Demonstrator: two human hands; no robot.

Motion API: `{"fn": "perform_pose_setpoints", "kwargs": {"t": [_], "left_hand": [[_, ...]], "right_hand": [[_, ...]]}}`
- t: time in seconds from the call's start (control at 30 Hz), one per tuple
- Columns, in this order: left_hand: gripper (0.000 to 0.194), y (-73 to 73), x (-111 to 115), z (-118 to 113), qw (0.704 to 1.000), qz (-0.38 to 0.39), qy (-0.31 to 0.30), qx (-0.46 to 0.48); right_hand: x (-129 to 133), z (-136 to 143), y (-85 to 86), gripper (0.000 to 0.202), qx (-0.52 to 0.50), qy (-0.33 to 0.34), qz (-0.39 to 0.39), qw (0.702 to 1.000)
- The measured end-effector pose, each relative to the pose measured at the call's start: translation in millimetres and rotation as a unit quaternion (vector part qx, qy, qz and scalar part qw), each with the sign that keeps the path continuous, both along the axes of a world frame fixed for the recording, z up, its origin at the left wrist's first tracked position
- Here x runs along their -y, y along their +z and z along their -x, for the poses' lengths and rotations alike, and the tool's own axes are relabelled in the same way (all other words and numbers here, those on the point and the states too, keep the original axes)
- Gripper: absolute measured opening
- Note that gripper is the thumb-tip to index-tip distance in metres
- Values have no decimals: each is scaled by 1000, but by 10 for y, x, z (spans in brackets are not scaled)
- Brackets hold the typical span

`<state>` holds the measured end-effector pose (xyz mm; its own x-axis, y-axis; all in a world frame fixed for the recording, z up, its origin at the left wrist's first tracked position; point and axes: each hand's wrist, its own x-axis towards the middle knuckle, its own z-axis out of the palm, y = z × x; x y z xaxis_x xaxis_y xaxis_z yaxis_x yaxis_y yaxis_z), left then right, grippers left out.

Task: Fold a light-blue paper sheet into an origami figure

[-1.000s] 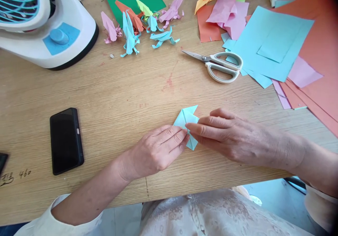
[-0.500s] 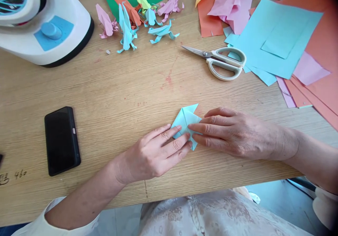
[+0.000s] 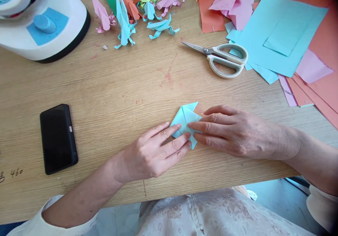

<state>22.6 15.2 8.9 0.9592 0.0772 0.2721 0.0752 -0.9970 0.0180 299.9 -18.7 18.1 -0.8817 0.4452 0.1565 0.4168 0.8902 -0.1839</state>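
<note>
A small folded light-blue paper (image 3: 185,117) lies on the wooden table in front of me, with points at its top right and bottom. My left hand (image 3: 154,151) reaches it from the lower left, fingers stretched out and fingertips resting on its left and lower parts. From the right, my right hand (image 3: 232,133) lays its extended fingertips on the paper's right side. Both hands are open, palms down, and their thumbs are hidden. The fingers cover the paper's lower left and right edges.
Scissors (image 3: 227,60) lie beyond my hands, beside stacked light-blue sheets (image 3: 281,35) and orange paper (image 3: 326,84). Several folded paper figures (image 3: 124,23) stand at the back. A phone (image 3: 58,139) lies at left on the table (image 3: 105,98); a white appliance (image 3: 63,28) is behind it.
The camera view has shifted slightly, so the phone and figures appear a little further left and higher. Both hands keep nearly the same pose on the paper, which shows no new fold.
</note>
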Motion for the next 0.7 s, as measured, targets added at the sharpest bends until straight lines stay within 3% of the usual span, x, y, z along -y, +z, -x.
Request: {"fn": "perform_pose_setpoints", "kwargs": {"t": [0.7], "left_hand": [[29,-39,-30,-11,997,69,-37,12]], "right_hand": [[-11,-37,-36,26,-32,9,16,999]]}}
